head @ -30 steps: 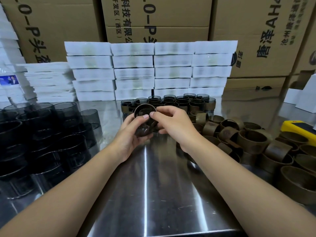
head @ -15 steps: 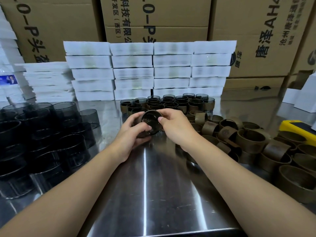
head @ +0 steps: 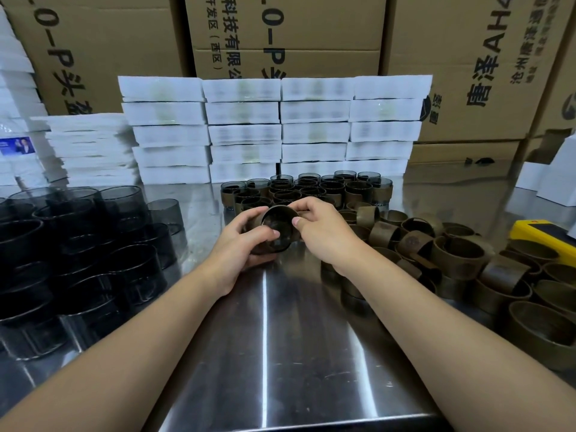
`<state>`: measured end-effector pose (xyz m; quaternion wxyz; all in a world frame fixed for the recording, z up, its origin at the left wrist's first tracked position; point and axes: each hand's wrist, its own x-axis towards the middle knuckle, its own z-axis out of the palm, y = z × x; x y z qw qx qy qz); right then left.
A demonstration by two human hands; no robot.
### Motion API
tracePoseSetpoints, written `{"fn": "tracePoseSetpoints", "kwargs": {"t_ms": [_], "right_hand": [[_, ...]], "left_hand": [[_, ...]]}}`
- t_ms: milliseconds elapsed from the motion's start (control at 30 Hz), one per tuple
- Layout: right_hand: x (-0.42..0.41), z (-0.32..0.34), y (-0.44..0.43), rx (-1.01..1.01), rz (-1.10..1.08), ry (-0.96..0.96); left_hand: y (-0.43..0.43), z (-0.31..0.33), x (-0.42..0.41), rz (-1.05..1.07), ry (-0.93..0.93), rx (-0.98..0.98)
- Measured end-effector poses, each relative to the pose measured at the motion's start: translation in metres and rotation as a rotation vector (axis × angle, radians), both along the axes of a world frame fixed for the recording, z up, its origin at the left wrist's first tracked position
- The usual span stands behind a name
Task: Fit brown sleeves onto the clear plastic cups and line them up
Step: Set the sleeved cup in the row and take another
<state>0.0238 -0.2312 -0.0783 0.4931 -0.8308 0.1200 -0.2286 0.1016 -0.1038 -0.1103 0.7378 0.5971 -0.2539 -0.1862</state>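
1. Your left hand (head: 240,244) grips the cup (head: 277,227) from the left, thumb across its near wall and fingers curled over the far side.
2. Your right hand (head: 321,229) pinches the cup's right rim between thumb and curled fingers.
3. The cup is held just above the table (head: 265,338), at the middle, tipped so its mouth faces you. It is smoky and see-through, and a dark round base shows inside.
4. A bit of brown sleeve (head: 254,224) shows on its wall between your left fingers. You cannot tell how far on it sits.
5. Just behind your hands stand the sleeved cups (head: 305,188), upright, touching one another in close rows.
6. To your right lies a heap of loose sleeves (head: 452,254), some on edge, some flat, some leaning on each other. The nearest ones are just beside your right wrist.
7. To your left the bare cups (head: 78,244) are crowded together, upright and dark.
8. A yellow device (head: 542,241) lies at the far right, beyond the sleeves.
9. White boxes (head: 274,129) are stacked in columns behind the sleeved cups, with cartons (head: 280,32) behind them.
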Motion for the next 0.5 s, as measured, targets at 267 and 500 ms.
{"fn": "tracePoseSetpoints", "kwargs": {"t_ms": [267,500], "right_hand": [[0.0022,-0.0032,-0.0053,-0.004,0.039,0.004],[0.0020,-0.0042,-0.0095,0.001,0.086,-0.008]], "left_hand": [[0.0006,0.0014,0.0012,-0.012,0.020,0.003],[0.0013,0.0008,0.0030,-0.029,0.020,-0.008]]}}
